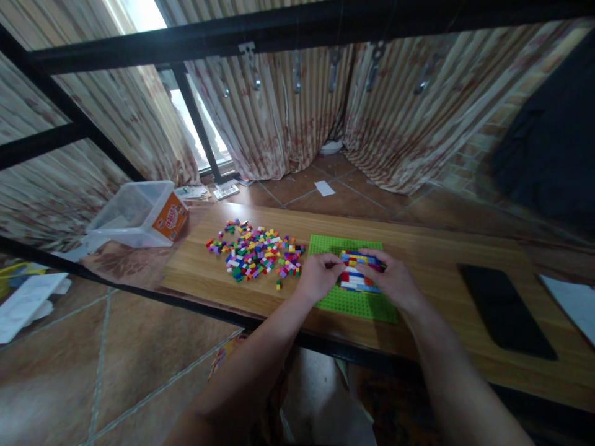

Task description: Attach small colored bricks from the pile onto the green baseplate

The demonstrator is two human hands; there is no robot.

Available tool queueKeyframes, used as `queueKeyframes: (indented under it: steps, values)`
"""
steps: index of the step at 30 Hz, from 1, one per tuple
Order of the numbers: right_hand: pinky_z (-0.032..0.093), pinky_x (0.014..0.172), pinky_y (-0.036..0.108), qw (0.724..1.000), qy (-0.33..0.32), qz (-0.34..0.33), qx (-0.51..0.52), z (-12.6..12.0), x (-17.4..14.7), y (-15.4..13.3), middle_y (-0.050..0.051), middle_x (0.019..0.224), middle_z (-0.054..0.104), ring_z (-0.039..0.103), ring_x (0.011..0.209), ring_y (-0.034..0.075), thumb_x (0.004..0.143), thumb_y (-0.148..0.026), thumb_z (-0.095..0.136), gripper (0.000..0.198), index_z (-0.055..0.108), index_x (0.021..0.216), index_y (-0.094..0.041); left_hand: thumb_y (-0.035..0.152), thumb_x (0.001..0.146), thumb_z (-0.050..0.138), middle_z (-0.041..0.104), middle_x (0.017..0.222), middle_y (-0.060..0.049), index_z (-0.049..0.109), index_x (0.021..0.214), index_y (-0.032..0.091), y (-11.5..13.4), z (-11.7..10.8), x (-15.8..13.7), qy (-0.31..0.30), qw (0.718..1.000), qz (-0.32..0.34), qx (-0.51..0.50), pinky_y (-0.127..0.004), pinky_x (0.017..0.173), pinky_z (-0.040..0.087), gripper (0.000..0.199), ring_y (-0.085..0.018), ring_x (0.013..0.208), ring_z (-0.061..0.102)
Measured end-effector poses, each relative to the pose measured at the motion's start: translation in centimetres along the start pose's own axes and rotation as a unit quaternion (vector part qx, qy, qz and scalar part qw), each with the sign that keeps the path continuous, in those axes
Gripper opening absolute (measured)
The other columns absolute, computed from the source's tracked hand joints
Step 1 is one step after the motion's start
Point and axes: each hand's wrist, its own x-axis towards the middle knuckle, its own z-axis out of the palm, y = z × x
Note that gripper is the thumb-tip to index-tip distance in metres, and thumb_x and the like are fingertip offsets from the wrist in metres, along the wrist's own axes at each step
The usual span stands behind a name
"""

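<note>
A green studded baseplate [353,303] lies on the wooden table in front of me. On it stands a block of toy bricks [354,280] in red, white, blue and yellow rows. My left hand [320,275] is at the block's left side, thumb and fingertips drawn together in a pinch; whatever is between them is too small to make out. At the right side, my right hand [388,275] has its fingers closed around the block's edge and upper corner, covering part of it. Left of the baseplate is a heap of loose toy bricks [258,251] in many colours.
A single loose brick [278,285] lies near the table's front edge. A black flat slab [506,310] and white paper [571,303] lie to the right. A clear plastic bin [134,214] with an orange label stands at the left. A black metal bar [297,31] crosses above.
</note>
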Motion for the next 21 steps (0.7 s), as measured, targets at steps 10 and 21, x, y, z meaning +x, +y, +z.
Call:
queueKeyframes:
  steps: [10,21]
  values:
    - [0.053,0.086,0.038,0.994,0.069,0.054,0.072,-1.0,0.5,0.0,0.006,0.102,0.076,0.069,0.095,0.025,0.077,-0.055,0.065,0.043,0.075,0.103,-0.022,0.028,0.086,0.051,0.053,0.056,0.004,0.062,0.064,0.013,-0.2,-3.7,1.4,0.017,1.000,0.005,0.015,-0.020,0.052,0.034,0.028,-0.009,0.054,0.048]
    - [0.054,0.074,0.037,0.990,0.139,0.031,-0.015,-1.3,0.8,-0.8,0.006,0.089,0.076,0.070,0.084,0.024,0.079,-0.048,0.063,0.031,0.075,0.091,-0.022,0.006,0.072,0.058,0.073,0.076,-0.005,0.074,0.073,0.012,-1.0,-12.2,1.2,0.003,0.982,0.026,0.185,-0.022,0.068,0.049,0.016,-0.015,0.072,0.064]
